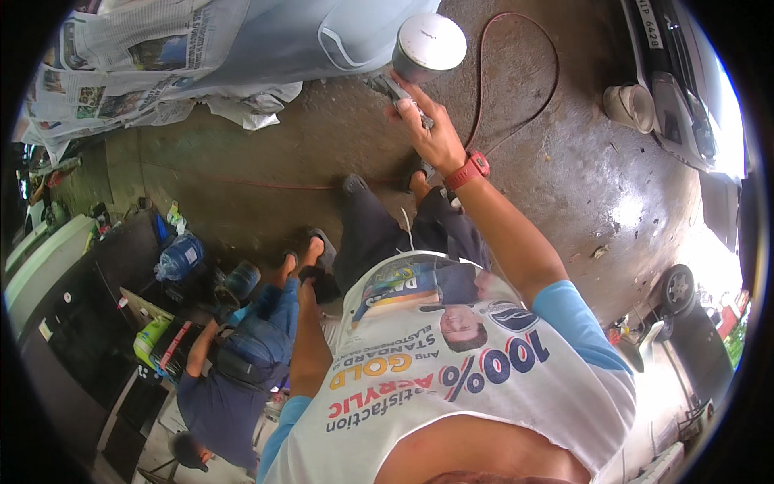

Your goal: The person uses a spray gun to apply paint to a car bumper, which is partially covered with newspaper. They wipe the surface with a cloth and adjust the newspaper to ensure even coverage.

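Observation:
My right hand [435,133] is raised in front of me and shut on a spray gun [395,87] with a round white-lidded cup [427,44] on top. A red watch sits on that wrist. The gun points toward a pale grey car panel [322,36] partly masked with newspaper [129,60]. A thin red hose [528,77] loops over the concrete floor behind the gun. My left arm [306,347] hangs down at my side; its hand is lost against my dark trousers and a seated person's feet.
A person in blue [242,355] sits low at my left beside a dark bench. Blue water bottles [179,256] and a green container [149,339] stand there. A white roll [630,103] lies by a parked car [685,105] at right.

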Available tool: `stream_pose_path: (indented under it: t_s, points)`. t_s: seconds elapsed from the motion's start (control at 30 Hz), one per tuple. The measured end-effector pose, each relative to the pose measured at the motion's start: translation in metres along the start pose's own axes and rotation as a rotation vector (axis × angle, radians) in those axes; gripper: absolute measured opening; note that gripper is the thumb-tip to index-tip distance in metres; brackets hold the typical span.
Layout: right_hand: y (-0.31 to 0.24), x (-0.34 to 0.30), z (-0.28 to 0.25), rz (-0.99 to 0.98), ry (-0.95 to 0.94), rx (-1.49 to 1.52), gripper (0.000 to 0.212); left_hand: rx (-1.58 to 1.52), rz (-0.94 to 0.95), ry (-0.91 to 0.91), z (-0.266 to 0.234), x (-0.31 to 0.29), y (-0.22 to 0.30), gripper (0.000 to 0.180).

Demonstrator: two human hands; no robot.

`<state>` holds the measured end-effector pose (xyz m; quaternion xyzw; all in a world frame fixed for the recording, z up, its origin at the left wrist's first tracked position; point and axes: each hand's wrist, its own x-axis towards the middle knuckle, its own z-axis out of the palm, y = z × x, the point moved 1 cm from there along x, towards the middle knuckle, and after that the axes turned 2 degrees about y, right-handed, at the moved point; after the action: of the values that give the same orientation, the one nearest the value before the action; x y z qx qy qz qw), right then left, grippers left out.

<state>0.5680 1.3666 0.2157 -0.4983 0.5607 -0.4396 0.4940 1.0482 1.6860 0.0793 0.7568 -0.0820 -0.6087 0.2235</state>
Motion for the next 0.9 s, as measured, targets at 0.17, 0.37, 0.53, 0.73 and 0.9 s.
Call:
stream_pose_path:
  t_s: [0.17, 0.37, 0.53, 0.73, 0.9]
  points:
    - [-0.002, -0.016, 0.019, 0.002, 0.023, -0.049, 0.059, -0.389, -0.028, -0.105, 0.025, 0.026, 0.08, 0.066]
    - [-0.01, -0.025, 0.045, -0.061, 0.152, -0.046, 0.057, -0.049, 0.292, 0.052, 0.089, 0.052, 0.216, 0.065]
    - [-0.006, -0.033, 0.068, -0.166, 0.219, -0.057, 0.065, -0.074, 0.513, -0.151, 0.14, 0.048, 0.307, 0.062]
    - [0.013, -0.049, 0.073, -0.074, 0.263, 0.055, 0.068, 0.17, 1.479, 0.3, 0.238, 0.007, 0.401, 0.052]
    - [0.079, -0.038, 0.069, -0.013, 0.279, 0.112, 0.075, 0.773, 2.053, 0.558, 0.3, 0.097, 0.41, 0.062]
